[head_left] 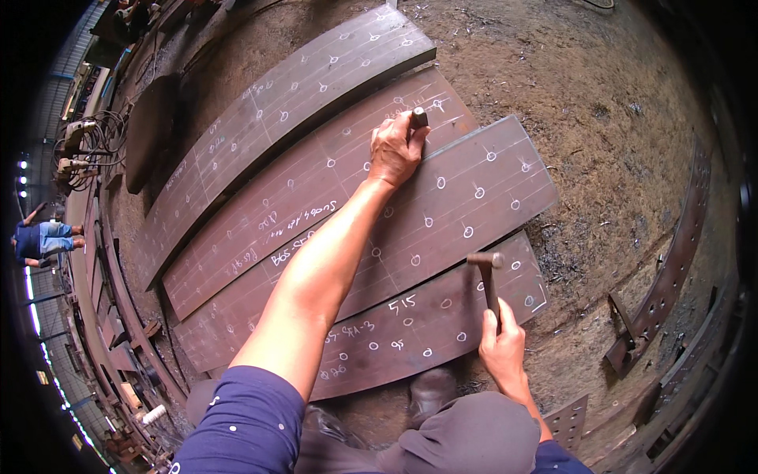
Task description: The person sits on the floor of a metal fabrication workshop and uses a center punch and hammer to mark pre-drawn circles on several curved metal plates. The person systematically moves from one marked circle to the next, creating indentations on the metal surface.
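Stretched far forward, my left hand (395, 150) is closed around a short dark metal punch (418, 118), whose blunt end points up. It is over a reddish-brown steel plate (316, 186) marked with chalk lines and circles; the punch's tip is hidden by the hand. Nearer to me, my right hand (503, 347) grips a hammer (488, 276) by its handle, the head held above the nearest chalk-marked plate (442, 324). A middle plate (450, 205) lies between, bearing more circles. Beyond them all sits a thick curved grey plate (276, 103).
Brown dirt floor (553, 71) with metal shavings spreads beyond the plates. At right lies a curved steel strip with holes (667, 261). Cables and machines (83, 150) stand at far left, where another person (47, 237) is visible. My shoe (433, 391) is beside the nearest plate.
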Demonstrator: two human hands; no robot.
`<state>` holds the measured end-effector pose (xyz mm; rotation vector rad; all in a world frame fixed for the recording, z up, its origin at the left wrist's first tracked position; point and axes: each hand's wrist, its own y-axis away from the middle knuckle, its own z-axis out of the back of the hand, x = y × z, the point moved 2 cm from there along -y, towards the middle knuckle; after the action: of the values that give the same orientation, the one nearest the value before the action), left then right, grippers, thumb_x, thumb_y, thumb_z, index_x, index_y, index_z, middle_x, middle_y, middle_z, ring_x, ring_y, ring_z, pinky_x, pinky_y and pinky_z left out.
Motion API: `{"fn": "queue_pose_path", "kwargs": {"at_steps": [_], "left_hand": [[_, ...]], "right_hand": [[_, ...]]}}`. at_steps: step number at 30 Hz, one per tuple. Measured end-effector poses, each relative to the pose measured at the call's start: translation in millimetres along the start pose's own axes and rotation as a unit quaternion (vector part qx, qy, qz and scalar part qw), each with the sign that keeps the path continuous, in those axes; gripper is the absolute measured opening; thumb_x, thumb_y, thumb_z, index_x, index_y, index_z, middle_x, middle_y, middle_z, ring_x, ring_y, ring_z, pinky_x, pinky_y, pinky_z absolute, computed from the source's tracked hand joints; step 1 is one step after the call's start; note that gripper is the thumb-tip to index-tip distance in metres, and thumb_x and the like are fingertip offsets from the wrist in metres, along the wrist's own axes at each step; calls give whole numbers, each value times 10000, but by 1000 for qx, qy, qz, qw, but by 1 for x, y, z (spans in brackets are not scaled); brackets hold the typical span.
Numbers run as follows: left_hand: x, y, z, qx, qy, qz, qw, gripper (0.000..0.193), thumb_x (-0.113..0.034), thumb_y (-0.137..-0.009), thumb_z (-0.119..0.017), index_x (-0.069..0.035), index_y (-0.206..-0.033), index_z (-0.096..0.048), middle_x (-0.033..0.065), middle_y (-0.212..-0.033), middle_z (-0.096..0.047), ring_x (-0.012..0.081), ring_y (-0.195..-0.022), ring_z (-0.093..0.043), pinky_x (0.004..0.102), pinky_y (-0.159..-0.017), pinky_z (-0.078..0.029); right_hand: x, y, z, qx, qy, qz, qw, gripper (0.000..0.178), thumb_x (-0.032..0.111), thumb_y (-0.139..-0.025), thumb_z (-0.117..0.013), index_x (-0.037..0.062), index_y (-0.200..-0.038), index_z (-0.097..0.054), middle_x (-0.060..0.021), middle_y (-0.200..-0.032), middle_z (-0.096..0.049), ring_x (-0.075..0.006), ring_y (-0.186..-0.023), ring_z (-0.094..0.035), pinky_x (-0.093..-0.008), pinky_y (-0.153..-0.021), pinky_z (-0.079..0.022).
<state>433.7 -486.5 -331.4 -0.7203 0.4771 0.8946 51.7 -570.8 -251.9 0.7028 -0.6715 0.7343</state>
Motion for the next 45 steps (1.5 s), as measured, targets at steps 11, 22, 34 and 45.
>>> {"fn": "queue_pose_path", "kwargs": {"at_steps": [11,22,34,45], "left_hand": [[-3,3,-7,-47,-52,-76,995,320,-288,-907,-776,-121,-1165,-689,80,-1076,-741,279,-1129,-667,548,-1114,-364],[-6,1,-11,-50,-27,-67,996,319,-290,-911,-769,-122,-1169,-687,57,-1081,-760,266,-1143,-680,588,-1156,-312],[-7,13,14,-103,-6,-75,992,310,-251,-898,-808,-73,-1126,-698,96,-1035,-758,289,-1092,-697,501,-1084,-423],[-58,229,138,40,308,228,923,189,-171,-1009,-664,-14,-1091,-595,31,-782,-674,95,-714,-650,286,-677,-537]], "right_hand": [[149,-157,12,-138,-34,323,936,387,213,-1077,-616,-55,-1356,-610,-176,-884,-743,-178,-735,-710,-352,-638,-561],[124,-203,-7,-121,129,369,913,348,228,-1062,-585,-20,-1299,-531,-249,-850,-690,-399,-699,-714,-461,-603,-582],[17,16,-1,55,186,111,975,389,231,-1022,-639,18,-1340,-572,-266,-1016,-736,-480,-855,-724,-532,-705,-600],[6,56,12,102,187,-17,977,348,268,-1048,-587,47,-1315,-556,-300,-912,-721,-537,-868,-693,-614,-756,-555]]}}
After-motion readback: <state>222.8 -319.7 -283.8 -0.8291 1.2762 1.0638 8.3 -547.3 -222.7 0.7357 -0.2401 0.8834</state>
